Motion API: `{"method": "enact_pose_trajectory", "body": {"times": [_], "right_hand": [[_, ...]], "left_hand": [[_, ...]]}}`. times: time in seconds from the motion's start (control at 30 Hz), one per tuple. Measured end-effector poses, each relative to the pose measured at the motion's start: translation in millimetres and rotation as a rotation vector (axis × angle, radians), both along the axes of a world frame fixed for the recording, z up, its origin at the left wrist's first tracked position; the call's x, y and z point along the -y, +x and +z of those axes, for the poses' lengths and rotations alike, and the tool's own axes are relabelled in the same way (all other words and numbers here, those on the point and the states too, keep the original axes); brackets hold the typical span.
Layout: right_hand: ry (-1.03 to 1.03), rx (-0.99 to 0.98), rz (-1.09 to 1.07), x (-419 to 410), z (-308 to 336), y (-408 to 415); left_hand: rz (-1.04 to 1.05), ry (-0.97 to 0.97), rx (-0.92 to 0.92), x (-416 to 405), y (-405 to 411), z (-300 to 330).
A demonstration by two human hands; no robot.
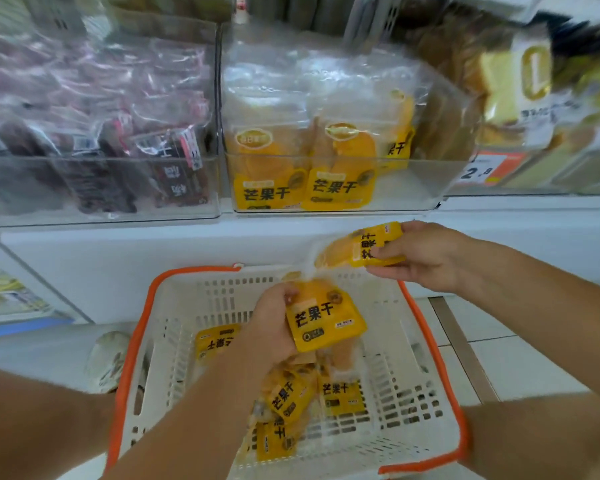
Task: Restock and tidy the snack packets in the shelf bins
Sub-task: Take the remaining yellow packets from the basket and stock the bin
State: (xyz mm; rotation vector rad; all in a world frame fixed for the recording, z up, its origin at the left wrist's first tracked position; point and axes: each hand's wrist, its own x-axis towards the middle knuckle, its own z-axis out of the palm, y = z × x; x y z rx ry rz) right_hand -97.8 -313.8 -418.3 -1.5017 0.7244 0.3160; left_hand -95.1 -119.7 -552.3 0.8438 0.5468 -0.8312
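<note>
basket (pixel 426 327): white, orange rim, nearest
left hand (pixel 271 327): curled round 1 mango packet (pixel 326 322) over basket
right hand (pixel 426 256): pinches second mango packet (pixel 364 247), raised

yellow packets (pixel 321 323) read "芒果干"; price tag (pixel 484 171) "2.8".

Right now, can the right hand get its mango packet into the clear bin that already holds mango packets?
Probably yes: the right hand holds its packet just below the mango bin, whose top looks open, with nothing between.

Bright, even light is glaring off the clear bins (pixel 343 181) while motion blur is smearing the bowed upper edges.
</note>
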Motion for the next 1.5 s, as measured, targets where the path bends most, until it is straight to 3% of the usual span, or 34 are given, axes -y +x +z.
{"method": "enact_pose_trajectory", "body": {"times": [0.13, 0.27, 0.4, 0.47, 0.53, 0.63, 0.77, 0.83, 0.93, 1.13, 1.27, 1.37, 1.43, 1.5], "right_hand": [[-0.117, -0.116, 0.147, -5, -13, -8], [-0.309, -0.159, 0.276, -3, -6, -12], [-0.829, -0.185, 0.757, 2, 9, -15], [-1.020, -0.181, 0.955, 13, 23, -10], [-0.938, -0.194, 0.988, 32, 43, -5], [-0.486, -0.250, 0.848, 61, 60, -4], [-0.164, -0.153, 0.992, 64, 58, -6], [-0.178, -0.035, 0.938, 58, 57, -5], [-0.191, 0.081, 0.856, 56, 67, -1], [0.021, 0.274, 0.671, 88, 100, -1], [0.151, 0.460, 0.622, 73, 107, -3], [-0.025, 0.572, 0.651, 75, 123, 2], [-0.085, 0.701, 0.520, 89, 136, 7], [-0.322, 0.845, 0.534, 97, 149, 10]], "left_hand": [[0.118, -0.107, 0.074, 21, 4, 24], [0.093, -0.160, 0.205, 38, 4, 45], [0.076, 0.128, 0.402, 53, 3, 51], [0.054, 0.165, 0.451, 55, 0, 57], [-0.003, 0.159, 0.481, 56, -4, 67], [-0.081, 0.165, 0.536, 62, -14, 88], [-0.026, 0.070, 0.554, 80, -32, 124], [0.071, 0.082, 0.575, 84, -31, 137], [0.079, 0.179, 0.778, 83, -22, 155], [-0.238, 0.185, 1.017, 94, -6, 182], [-0.127, 0.466, 1.304, 93, 14, 209], [-0.185, 0.684, 1.519, 74, 30, 225], [-0.280, 0.836, 1.640, 64, 37, 232], [-0.364, 1.023, 1.710, 60, 44, 233]]}}
